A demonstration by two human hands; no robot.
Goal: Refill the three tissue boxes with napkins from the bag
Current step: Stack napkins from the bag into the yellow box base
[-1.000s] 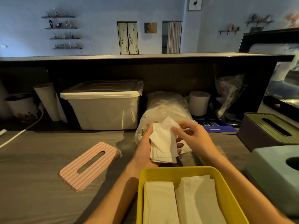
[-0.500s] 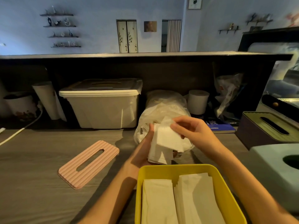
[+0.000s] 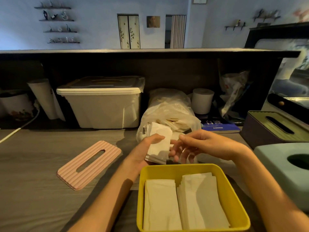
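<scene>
My left hand (image 3: 147, 148) grips a stack of white napkins (image 3: 159, 144) just behind the open yellow tissue box (image 3: 143, 181), thumb across the top sheet. My right hand (image 3: 197, 146) is beside the stack with loosely spread fingers touching its right edge; it holds nothing. The yellow box has two piles of napkins (image 3: 184, 201) lying in it. Its pink ribbed lid (image 3: 90, 163) lies on the counter to the left. The clear plastic bag (image 3: 170, 111) of napkins lies behind my hands. A teal tissue box (image 3: 282, 168) and a dark box with a green lid (image 3: 274, 129) stand at the right.
A white lidded storage bin (image 3: 103, 104) sits against the back wall, with a paper roll (image 3: 202, 101), a blue booklet (image 3: 219, 127) and a crumpled bag (image 3: 234, 91) to its right. A white cable (image 3: 18, 129) crosses the counter's left.
My right hand let go of the napkin it was laying on the stack and opened beside it. The stack in my left hand dropped lower, toward the yellow box.
</scene>
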